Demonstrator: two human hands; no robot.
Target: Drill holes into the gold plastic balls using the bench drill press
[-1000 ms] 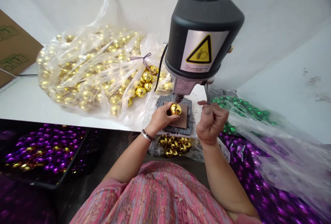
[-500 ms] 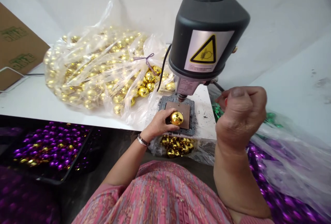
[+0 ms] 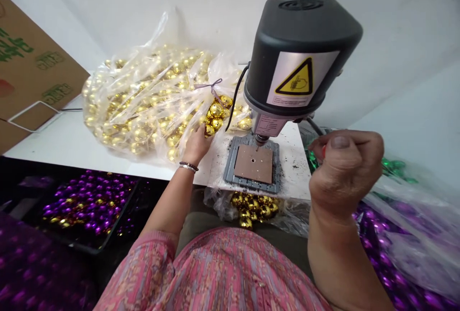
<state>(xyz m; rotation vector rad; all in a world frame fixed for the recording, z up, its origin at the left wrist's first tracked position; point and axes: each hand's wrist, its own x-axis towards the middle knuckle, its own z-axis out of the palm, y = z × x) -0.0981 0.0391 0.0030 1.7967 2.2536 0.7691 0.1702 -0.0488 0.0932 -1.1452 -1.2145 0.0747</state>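
My left hand (image 3: pixel 197 144) reaches to the mouth of a clear plastic bag (image 3: pixel 143 105) full of shiny gold balls. Its fingers stretch towards the loose gold balls (image 3: pixel 216 110) there, the fingertips partly hidden among them. My right hand (image 3: pixel 347 165) is closed around the feed lever (image 3: pixel 315 126) of a black benchtop drill press (image 3: pixel 305 33). Below the drill chuck (image 3: pixel 261 139), a brown square plate (image 3: pixel 253 163) with a small dark hole lies bare on the grey base (image 3: pixel 230 177).
More gold balls (image 3: pixel 255 205) lie in plastic below the front edge of the white table (image 3: pixel 32 153). At left are a carton (image 3: pixel 39 71) and a black crate (image 3: pixel 97 249) of purple and gold balls. Bagged purple balls (image 3: pixel 377 239) and green ones (image 3: pixel 397 169) stand at right. Dark shavings surround the base.
My left hand has left the brown plate and moved left to the bag's mouth. The gold ball it held is off the plate. My right hand stays on the lever.
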